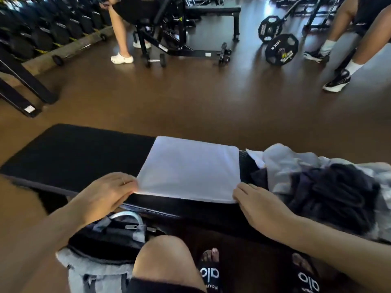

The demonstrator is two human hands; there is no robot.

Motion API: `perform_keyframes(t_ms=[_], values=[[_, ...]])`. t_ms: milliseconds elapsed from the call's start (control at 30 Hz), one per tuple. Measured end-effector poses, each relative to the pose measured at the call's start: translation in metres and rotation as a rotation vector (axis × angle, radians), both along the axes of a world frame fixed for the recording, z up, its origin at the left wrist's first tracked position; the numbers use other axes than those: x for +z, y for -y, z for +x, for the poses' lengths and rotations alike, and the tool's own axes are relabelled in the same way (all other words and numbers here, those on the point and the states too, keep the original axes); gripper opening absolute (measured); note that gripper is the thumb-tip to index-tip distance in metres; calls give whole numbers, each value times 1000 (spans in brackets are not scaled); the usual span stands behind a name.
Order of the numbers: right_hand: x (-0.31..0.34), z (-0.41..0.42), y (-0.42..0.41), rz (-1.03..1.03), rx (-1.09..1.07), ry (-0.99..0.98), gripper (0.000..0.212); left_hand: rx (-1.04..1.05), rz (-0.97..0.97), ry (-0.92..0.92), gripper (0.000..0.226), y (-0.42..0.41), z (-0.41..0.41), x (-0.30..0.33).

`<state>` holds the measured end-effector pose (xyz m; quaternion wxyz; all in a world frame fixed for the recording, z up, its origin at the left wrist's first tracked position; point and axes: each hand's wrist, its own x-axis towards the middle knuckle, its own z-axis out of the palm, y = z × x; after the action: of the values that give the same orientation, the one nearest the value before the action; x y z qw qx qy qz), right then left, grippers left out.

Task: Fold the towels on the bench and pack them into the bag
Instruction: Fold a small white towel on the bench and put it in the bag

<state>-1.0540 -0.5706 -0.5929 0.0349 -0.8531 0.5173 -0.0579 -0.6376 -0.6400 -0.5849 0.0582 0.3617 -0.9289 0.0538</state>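
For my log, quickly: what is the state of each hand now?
Left hand: grip on the near left corner of the white towel.
Right hand: fingers at the towel's near right corner; a grip cannot be told.

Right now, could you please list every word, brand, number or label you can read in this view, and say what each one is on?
"alo": on the strap of the left black slide sandal, upside down.
"alo": on the right black slide sandal; smaller text beneath is too blurred.
"10KG": on the nearer black weight plate, upside down.
Yellow logos on both plates, and the white sticker on the machine base: unreadable.
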Motion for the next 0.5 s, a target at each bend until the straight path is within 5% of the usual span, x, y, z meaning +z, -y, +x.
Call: perform_keyframes(t_ms=[233, 433, 500], values=[[-9, 7, -23, -66, 169, -161, 22, -76, 19, 55, 12, -17, 15, -14], [-2, 19, -33, 32, 222, -118, 8, -87, 45, 169, 16, -25, 20, -3], [10, 25, -27, 66, 168, -72, 22, -45, 77, 198, 16, -24, 11, 7]])
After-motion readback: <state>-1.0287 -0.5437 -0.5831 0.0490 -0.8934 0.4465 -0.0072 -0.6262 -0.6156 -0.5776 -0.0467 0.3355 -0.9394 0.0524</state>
